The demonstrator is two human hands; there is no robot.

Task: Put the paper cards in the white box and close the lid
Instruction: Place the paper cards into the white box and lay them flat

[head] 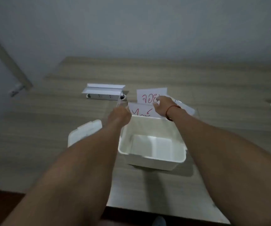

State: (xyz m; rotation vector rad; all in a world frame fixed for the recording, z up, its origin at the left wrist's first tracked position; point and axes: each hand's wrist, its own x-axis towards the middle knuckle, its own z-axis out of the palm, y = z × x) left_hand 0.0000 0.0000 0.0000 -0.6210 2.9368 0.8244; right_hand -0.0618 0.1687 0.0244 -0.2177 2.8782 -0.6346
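Both arms are reaching out over the open white box (152, 144). The left hand (120, 115) and right hand (163, 106) are each pinching paper cards (149, 95) in their grip beyond the box, toward the table's (213, 88) far edge.

White box (152, 154) sits open and empty, lid (84, 134) lying left, red-lettered paper cards (147, 101) just behind.

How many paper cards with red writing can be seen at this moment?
2. One card stands farther back, under the right hand. The other card is nearer, just behind the white box, between both hands. More white sheets behind the right wrist may be hidden cards.
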